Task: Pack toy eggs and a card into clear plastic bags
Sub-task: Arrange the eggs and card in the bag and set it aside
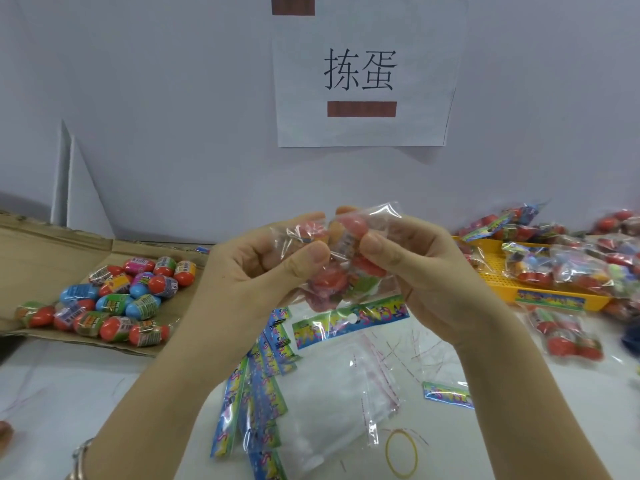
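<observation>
Both hands hold one clear plastic bag (346,265) above the table's middle. It holds several toy eggs and a colourful card (349,322) at its lower end. My left hand (266,261) pinches the bag's left side with the thumb on top. My right hand (415,261) grips its right side, thumb pressing an egg through the plastic. Loose toy eggs (114,299) lie on a flattened cardboard box (52,247) at the left. A stack of empty clear bags (332,393) lies below my hands, beside a fan of cards (263,375).
A yellow tray (498,278) at the right carries several packed bags (568,268); another packed bag (564,334) lies in front of it. A yellow rubber band (401,453) and peeled seal strips lie on the white table. A paper sign (363,71) hangs on the wall.
</observation>
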### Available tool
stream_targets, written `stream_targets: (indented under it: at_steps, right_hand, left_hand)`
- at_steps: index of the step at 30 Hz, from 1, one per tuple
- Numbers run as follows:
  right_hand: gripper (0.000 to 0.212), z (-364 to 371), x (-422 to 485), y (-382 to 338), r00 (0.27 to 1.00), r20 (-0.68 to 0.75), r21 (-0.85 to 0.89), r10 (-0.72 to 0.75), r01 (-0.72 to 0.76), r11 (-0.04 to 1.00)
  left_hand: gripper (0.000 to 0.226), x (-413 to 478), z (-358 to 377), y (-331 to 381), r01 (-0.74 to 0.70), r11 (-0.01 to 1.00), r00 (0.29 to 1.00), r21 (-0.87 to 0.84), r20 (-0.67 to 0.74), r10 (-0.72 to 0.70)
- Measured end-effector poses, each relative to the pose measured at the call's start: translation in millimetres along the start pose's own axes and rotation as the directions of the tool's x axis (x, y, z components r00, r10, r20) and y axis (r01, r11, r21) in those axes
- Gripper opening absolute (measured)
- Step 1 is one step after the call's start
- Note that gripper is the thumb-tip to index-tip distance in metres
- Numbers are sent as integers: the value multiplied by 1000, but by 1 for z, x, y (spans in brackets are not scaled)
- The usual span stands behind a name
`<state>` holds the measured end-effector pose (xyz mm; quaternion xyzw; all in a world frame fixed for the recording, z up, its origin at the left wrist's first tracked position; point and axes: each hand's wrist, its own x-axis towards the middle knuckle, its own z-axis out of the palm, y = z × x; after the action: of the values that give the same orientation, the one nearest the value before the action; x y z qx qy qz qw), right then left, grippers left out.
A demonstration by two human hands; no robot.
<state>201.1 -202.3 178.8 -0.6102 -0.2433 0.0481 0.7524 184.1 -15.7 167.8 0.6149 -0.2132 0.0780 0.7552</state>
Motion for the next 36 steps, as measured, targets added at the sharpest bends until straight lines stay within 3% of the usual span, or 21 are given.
stream_targets:
  at_steps: [3, 6, 10, 13, 29, 36]
  right_hand:
    - [34, -1, -1, 0, 1000, 4, 58, -9, 9, 998]
    - [29, 0, 0, 1, 999, -24, 40, -27, 28, 999]
    - [26, 1, 1, -2, 993, -94, 18, -77, 79, 997]
    - [28, 2, 0, -2, 990, -95, 13, -102, 104, 994]
    - [34, 10, 0, -1, 971, -138, -174, -197, 172, 970]
    - [32, 12, 0, 2, 974, -151, -161, -167, 143, 976]
  left_hand:
    - [17, -1, 1, 2, -6, 1000, 1000, -29, -6, 6]
    - [45, 1, -3, 4, 23, 999, 1000, -44, 14, -23]
    - [13, 6, -4, 6, 17, 991, 968, -135, -245, -50]
    - [19, 5, -3, 11, 7, 997, 936, -79, -350, -35]
    - [27, 8, -14, 2, 117, 993, 912, 12, -396, -103]
    - [26, 9, -14, 1, 72, 995, 911, 62, -410, -41]
